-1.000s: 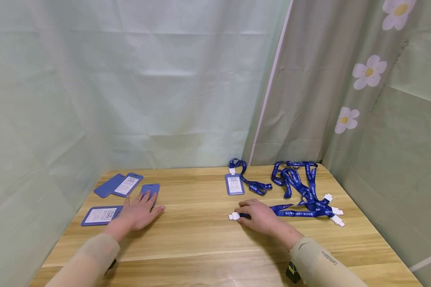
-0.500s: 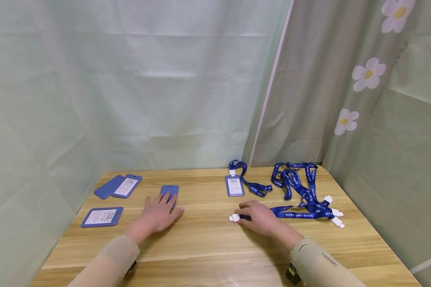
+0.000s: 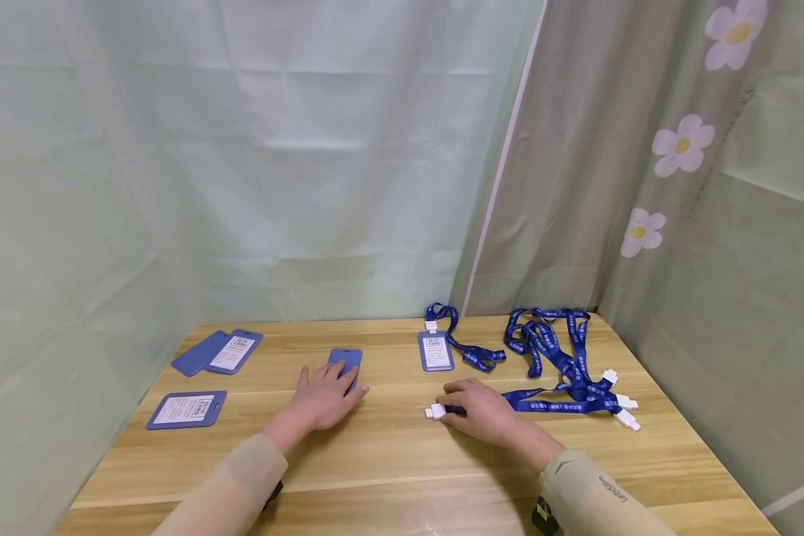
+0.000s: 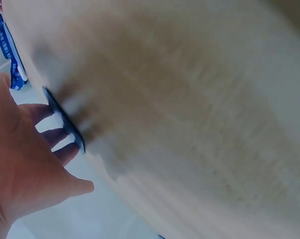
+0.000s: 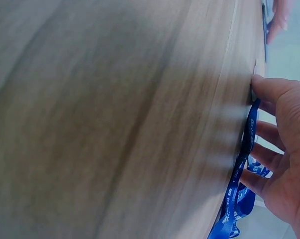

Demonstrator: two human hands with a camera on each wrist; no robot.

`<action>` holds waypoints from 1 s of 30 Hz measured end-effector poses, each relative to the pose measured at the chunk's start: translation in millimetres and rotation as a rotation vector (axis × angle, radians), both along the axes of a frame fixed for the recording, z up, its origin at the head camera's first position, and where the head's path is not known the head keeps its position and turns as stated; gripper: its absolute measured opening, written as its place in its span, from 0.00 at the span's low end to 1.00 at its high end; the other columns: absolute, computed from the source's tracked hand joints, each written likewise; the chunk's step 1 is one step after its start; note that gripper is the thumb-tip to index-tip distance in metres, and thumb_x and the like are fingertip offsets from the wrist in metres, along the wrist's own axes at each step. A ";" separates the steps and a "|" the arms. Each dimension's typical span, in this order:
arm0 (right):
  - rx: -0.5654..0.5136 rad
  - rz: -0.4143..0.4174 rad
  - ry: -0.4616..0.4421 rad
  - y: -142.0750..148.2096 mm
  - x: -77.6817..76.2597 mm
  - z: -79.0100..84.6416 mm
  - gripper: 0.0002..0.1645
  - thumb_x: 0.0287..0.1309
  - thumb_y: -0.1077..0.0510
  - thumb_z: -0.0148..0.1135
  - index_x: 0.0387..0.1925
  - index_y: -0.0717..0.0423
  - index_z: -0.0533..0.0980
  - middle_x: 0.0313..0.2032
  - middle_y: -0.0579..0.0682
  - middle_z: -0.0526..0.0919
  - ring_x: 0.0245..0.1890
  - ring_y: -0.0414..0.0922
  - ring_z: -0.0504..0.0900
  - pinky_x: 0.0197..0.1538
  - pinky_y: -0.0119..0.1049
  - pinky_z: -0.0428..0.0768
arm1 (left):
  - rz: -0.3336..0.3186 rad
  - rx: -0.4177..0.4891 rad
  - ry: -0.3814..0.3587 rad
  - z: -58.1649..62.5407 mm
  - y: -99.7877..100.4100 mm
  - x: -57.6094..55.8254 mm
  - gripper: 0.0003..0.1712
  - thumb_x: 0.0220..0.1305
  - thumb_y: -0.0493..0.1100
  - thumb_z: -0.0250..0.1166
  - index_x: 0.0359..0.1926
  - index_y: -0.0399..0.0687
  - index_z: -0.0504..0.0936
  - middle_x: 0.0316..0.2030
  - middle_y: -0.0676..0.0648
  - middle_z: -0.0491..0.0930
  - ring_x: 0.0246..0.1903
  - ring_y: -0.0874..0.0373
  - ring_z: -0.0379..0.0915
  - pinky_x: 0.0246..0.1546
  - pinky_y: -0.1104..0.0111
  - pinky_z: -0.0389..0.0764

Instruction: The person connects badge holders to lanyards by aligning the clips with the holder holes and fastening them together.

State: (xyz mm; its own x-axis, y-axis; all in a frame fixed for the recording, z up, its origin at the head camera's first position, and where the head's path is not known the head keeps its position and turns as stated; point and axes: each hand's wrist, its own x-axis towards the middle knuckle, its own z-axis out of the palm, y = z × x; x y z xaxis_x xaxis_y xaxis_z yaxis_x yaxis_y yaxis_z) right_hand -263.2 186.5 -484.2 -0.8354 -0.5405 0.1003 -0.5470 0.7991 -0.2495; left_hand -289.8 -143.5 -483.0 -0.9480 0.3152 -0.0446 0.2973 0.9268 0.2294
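Note:
In the head view my left hand (image 3: 324,398) lies on a blue badge holder (image 3: 345,362), its extended fingertips resting on the holder's face. The left wrist view shows that badge holder (image 4: 65,122) edge-on under the fingers. My right hand (image 3: 482,413) holds a blue lanyard (image 3: 543,406) near its white clip (image 3: 435,411), with thumb and fingers on either side of the strap. The clip pokes out left of the fingers. In the right wrist view the lanyard (image 5: 247,137) runs along the fingertips of the right hand (image 5: 289,144).
Several tangled lanyards (image 3: 566,357) with white clips lie at the right. A badge holder (image 3: 436,351) attached to a lanyard sits back centre. At the left are two overlapping holders (image 3: 234,351) and a single one (image 3: 186,409). Curtains (image 3: 348,186) hang behind the wooden table (image 3: 375,476).
My left hand has slid rightward across the table, dragging the badge holder away from the others at the left. My right hand stays in place on the lanyard.

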 end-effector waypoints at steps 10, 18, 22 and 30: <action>0.004 -0.008 0.002 0.2 1.1 0.0 0.24 0.68 0.44 0.66 0.60 0.48 0.83 0.64 0.54 0.79 0.65 0.55 0.75 0.66 0.55 0.73 | 0.002 -0.041 0.037 5.9 0.8 -1.2 0.37 0.78 0.63 0.49 0.78 0.48 0.63 0.75 0.36 0.60 0.73 0.32 0.54 0.69 0.29 0.44; 0.007 -0.015 -0.002 -0.8 0.3 -1.4 0.24 0.68 0.43 0.66 0.60 0.47 0.83 0.64 0.54 0.78 0.66 0.54 0.74 0.67 0.55 0.72 | -0.108 -0.047 0.132 -1.9 -6.2 -4.1 0.23 0.78 0.49 0.56 0.69 0.47 0.77 0.70 0.36 0.69 0.70 0.32 0.62 0.68 0.29 0.51; 0.007 -0.021 -0.011 -0.9 0.0 -1.5 0.25 0.68 0.42 0.65 0.61 0.47 0.82 0.65 0.54 0.78 0.66 0.54 0.73 0.67 0.55 0.71 | -0.185 0.027 0.119 -2.6 -15.7 -5.1 0.23 0.79 0.47 0.55 0.67 0.44 0.76 0.71 0.36 0.68 0.71 0.31 0.58 0.69 0.30 0.50; 0.001 -0.007 0.006 0.8 0.2 -2.6 0.24 0.68 0.44 0.66 0.60 0.48 0.83 0.64 0.54 0.79 0.65 0.55 0.74 0.66 0.55 0.73 | -0.049 -0.079 0.097 6.2 2.3 8.9 0.40 0.79 0.64 0.46 0.79 0.46 0.59 0.76 0.35 0.57 0.72 0.30 0.56 0.69 0.32 0.53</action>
State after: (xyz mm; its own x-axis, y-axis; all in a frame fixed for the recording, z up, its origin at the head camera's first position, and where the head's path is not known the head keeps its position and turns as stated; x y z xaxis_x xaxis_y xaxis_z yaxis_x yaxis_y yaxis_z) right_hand -263.0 187.3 -486.8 -0.8387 -0.5344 0.1049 -0.5425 0.8034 -0.2454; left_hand -280.9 -141.3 -476.9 -0.9326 0.3603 0.0198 0.3599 0.9247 0.1245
